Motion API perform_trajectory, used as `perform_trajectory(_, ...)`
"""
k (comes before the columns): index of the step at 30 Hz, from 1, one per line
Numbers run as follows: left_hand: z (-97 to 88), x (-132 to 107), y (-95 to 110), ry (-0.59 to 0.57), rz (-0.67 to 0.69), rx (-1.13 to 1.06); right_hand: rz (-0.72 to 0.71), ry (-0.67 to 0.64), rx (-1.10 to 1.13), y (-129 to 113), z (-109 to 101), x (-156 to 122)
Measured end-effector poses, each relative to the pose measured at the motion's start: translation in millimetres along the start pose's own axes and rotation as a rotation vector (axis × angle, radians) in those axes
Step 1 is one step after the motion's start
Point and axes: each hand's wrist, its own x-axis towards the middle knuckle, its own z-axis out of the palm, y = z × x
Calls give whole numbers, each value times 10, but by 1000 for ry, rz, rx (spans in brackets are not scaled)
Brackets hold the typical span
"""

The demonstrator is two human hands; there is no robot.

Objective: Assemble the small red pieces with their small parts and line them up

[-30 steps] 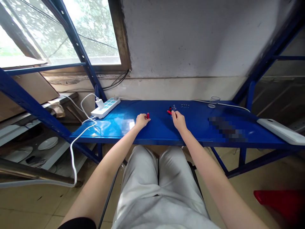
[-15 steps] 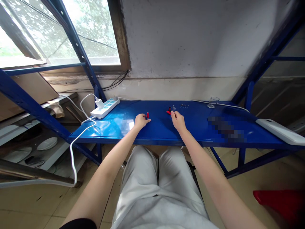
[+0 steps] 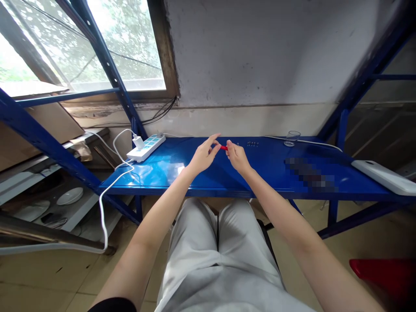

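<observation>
A small red cylinder-like piece [image 3: 224, 147] is held up over the blue tabletop, between my two hands. Its exact kind is too small to make out. My right hand [image 3: 238, 157] is closed around its right end, thumb and fingers pinching it. At its left end is my left hand [image 3: 204, 154], thumb and a fingertip closed on it while the index finger sticks out. The fingers hide both ends of the piece. Just past my right hand, several tiny metallic pieces [image 3: 252, 144] stand in a row on the table.
On the blue table [image 3: 156, 175] a white power strip [image 3: 146, 148] with a plugged-in charger lies at the left. A clear glass [image 3: 292, 138] stands at the back right. A blurred dark object [image 3: 310, 174] and a white flat case [image 3: 383, 177] lie at the right.
Both hands have lifted and come together. Earlier they were apart, each by a red piece; now one red piece shows between them.
</observation>
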Motion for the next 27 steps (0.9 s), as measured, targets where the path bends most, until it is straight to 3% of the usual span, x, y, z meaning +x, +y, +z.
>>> perform_trajectory(6,65,-16,-36,43,-74,-96,-40,-108,-103,-157,-76,100)
perform_trajectory(13,74,-23,-17,68,-174,-181,-112,-120,-213,-170,-91,94)
perform_trajectory(23,133,-23,-36,144,-14,144,-146,-98,-315,-158,-98,88)
perform_trajectory(27,148,-21,-59,144,-57,177,-167,-114,-342,-124,-112,85)
